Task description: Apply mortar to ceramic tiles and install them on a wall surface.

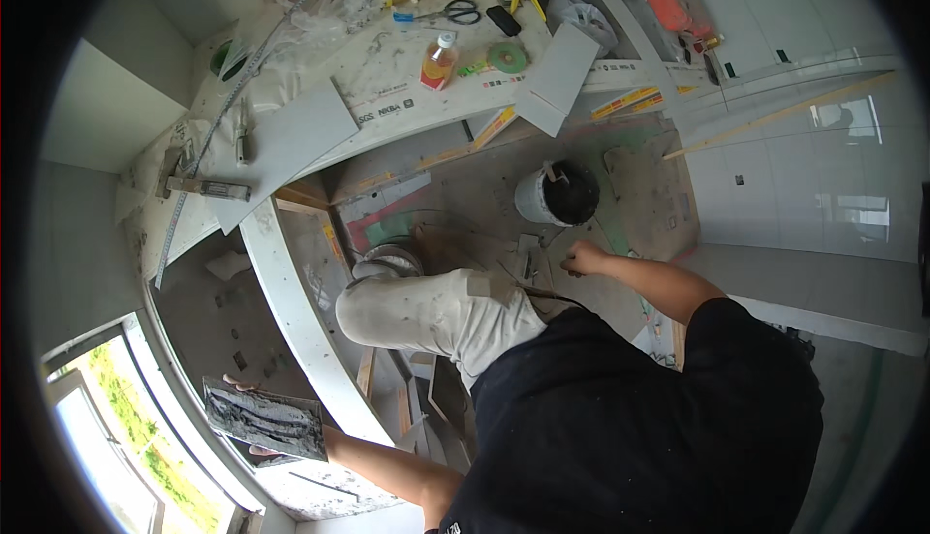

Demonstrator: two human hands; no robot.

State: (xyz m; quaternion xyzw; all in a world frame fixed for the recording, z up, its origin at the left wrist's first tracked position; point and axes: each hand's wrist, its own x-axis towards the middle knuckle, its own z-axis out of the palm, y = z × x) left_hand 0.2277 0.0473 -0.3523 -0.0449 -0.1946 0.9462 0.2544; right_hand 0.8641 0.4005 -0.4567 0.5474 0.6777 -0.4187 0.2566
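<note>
My left hand (pixel 254 447) holds a square tile (pixel 263 420) flat from beneath at the lower left; the tile's upper face is covered with ridged grey mortar. My right hand (pixel 581 259) reaches down toward the floor, fingers closed on what looks like a small tool whose shape I cannot make out. It is just below a white bucket (pixel 554 195) with a dark inside. My bent knee in dusty light trousers (pixel 426 309) lies between the two hands.
A dusty counter (pixel 387 79) curves across the top, bearing grey tiles (pixel 287 142), a level (pixel 208 186), a bottle of orange liquid (pixel 438 61), scissors (pixel 455 13), a green disc (pixel 507 57) and plastic bags. White wall tiles (pixel 823 185) stand at right. A window (pixel 116 437) is lower left.
</note>
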